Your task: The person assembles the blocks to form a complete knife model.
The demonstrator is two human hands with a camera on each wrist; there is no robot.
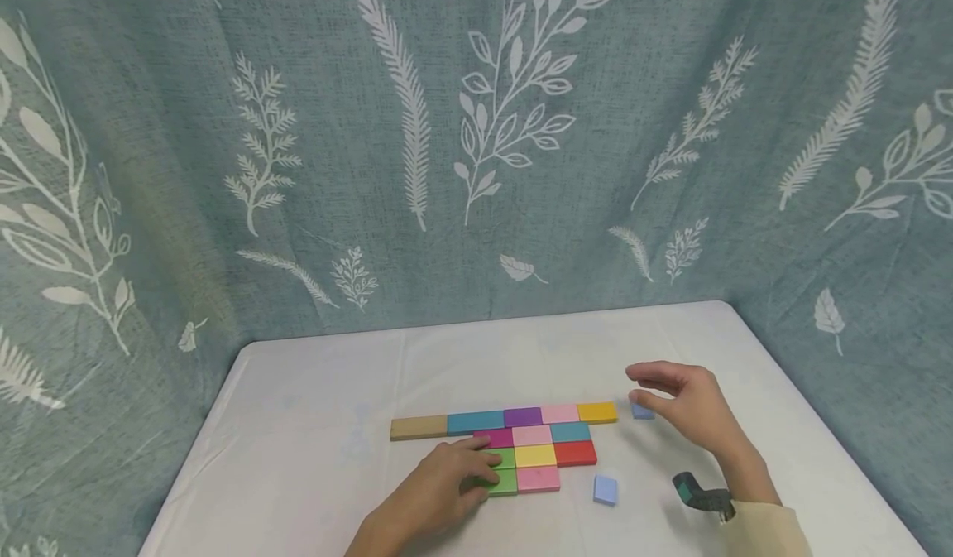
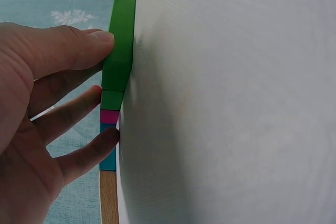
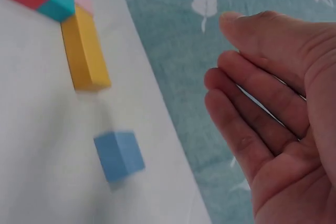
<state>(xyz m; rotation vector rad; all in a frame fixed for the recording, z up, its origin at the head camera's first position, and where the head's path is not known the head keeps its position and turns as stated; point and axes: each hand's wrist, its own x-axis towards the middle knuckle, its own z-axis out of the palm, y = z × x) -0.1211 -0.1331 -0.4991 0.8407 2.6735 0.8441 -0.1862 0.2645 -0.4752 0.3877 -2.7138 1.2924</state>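
Note:
Flat coloured blocks lie edge to edge in stepped rows in the head view. My left hand (image 1: 447, 482) rests at their left side, its fingertips on the magenta block (image 1: 493, 439) and the green blocks (image 1: 506, 482). In the left wrist view its thumb touches a green block (image 2: 121, 40), with the other fingers spread along the row. My right hand (image 1: 688, 400) hovers with loosely curved fingers over a small blue block (image 1: 642, 412), partly hidden by the hand in the head view. The right wrist view shows that blue block (image 3: 119, 156) apart from the hand, nothing in its fingers.
A second small blue block (image 1: 605, 490) lies in front of the rows, right of the pink block (image 1: 538, 479). The top row runs from a tan block (image 1: 419, 428) to a yellow-orange one (image 1: 597, 412). A patterned curtain (image 1: 447, 276) stands behind the white table (image 1: 313, 375).

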